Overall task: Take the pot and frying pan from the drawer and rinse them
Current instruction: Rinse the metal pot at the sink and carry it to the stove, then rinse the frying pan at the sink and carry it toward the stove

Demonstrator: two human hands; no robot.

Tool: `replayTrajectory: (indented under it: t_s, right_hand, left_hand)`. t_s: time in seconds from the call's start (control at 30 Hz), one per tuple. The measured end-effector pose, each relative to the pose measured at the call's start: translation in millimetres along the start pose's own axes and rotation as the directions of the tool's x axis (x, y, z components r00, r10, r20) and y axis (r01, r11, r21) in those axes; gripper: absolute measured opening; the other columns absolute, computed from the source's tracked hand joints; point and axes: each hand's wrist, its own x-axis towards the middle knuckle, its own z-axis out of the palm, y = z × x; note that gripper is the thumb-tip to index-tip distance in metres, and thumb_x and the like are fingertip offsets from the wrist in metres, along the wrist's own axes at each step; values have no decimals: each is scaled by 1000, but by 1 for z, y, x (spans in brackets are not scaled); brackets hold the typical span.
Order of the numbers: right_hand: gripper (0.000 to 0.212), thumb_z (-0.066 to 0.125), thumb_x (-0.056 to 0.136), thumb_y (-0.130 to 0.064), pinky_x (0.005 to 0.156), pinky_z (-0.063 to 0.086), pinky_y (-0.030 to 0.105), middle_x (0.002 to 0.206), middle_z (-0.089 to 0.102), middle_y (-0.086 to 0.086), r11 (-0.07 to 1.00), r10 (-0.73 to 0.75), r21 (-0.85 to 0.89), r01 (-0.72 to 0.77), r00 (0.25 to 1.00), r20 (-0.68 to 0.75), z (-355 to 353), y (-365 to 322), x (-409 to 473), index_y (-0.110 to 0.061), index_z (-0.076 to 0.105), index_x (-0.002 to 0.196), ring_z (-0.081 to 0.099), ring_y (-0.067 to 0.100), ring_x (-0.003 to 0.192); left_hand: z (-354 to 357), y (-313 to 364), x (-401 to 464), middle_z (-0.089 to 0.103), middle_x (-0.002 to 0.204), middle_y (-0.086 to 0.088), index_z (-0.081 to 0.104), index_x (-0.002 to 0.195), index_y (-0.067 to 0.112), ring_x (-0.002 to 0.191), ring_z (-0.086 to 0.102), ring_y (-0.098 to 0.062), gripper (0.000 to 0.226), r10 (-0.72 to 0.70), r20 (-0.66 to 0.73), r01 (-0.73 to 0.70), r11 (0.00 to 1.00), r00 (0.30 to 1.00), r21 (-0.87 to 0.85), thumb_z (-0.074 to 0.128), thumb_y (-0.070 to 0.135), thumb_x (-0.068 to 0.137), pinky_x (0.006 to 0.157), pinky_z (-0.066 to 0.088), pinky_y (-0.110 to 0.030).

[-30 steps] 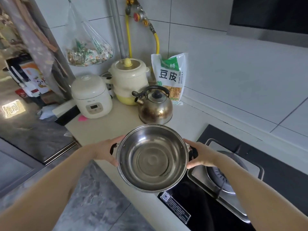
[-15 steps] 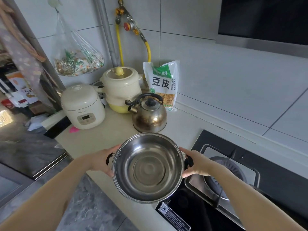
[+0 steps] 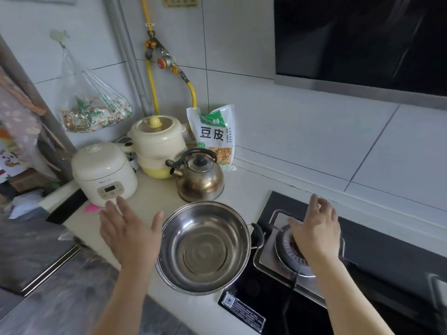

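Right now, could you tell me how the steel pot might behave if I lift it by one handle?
The steel pot looks rigid and, being empty and seemingly thin-walled, fairly light. Held by the one black handle, it would probably tip sideways. Its polished wall may slip in a bare grip.

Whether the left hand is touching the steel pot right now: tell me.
Apart. The head view shows the left hand open beside the steel pot, with a strip of countertop visible between thumb and rim.
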Motion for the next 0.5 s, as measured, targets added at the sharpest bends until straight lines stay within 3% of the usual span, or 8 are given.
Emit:
replayTrajectory:
  t_s: [0.23, 0.5]
  right_hand:
    - [81, 68, 89, -36, 114, 29, 46, 149, 34, 19, 978, 205, 13, -206, 962, -178, -87, 53, -23, 0, 27, 149, 28, 36, 138]
    - [67, 68, 88, -39, 111, 30, 46, 142, 42, 22, 882, 455, 50, -469, 817, -355, -203, 204, -115, 1, 43, 136, 35, 38, 131]
  left_hand:
    - [-25, 82, -40, 6, 160, -27, 6, 154, -3, 149, 2, -39, 101, 79, -10, -80, 989, 997, -126, 67, 42, 87, 120, -1, -48]
    - [-54, 189, -157, 14, 159, -27, 11, 154, -1, 147, 11, -43, 94, 317, 118, -285, 931, 941, -228, 58, 51, 90, 118, 9, -53]
